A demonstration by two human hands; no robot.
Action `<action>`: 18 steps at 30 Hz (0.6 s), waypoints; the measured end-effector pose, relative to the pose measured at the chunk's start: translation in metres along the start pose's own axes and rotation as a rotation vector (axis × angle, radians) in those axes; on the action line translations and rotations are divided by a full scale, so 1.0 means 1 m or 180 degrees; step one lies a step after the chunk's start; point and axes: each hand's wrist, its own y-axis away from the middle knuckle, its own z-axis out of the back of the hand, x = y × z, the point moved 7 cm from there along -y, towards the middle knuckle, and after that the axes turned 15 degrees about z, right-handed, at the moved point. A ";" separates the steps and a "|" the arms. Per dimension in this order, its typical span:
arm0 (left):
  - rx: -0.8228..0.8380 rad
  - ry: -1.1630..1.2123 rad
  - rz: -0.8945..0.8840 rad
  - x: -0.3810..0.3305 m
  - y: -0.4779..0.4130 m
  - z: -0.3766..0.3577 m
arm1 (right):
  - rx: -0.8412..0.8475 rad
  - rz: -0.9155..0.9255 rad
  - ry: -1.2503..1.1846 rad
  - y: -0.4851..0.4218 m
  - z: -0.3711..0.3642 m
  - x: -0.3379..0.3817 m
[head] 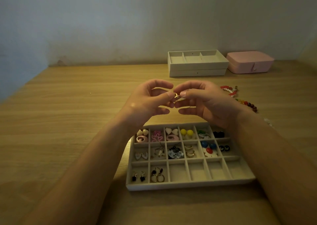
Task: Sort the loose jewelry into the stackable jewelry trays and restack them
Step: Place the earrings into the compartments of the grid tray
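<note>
Both hands raised over the near compartment tray point(188, 185): left hand point(147, 102) and right hand point(204, 102) pinch one small gold earring point(176, 96) between fingertips. Tray's four right front cells bare. Two stacked trays point(197, 66) and pink case point(250, 62) at the wall; bead bracelets point(240, 97) right of hands.

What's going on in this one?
A person pinches a small gold piece between left hand and right hand, above the divided tray on the table. The tray's two far rows hold earrings; four near compartments are empty. Loose beaded bracelets lie to the right; two stacked trays and a pink box sit at the back.
</note>
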 end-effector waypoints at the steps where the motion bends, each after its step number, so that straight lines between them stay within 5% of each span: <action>1: -0.0027 -0.0110 -0.0032 -0.002 0.001 0.000 | 0.0023 -0.0004 -0.0002 0.000 -0.001 0.000; 13: -0.0286 -0.0793 -0.0124 -0.025 0.020 0.001 | 0.0419 0.0105 0.0720 0.004 -0.010 0.029; 18: -0.0345 -0.0347 -0.0007 -0.016 0.043 -0.009 | 0.0307 0.0156 0.0906 0.020 -0.016 0.045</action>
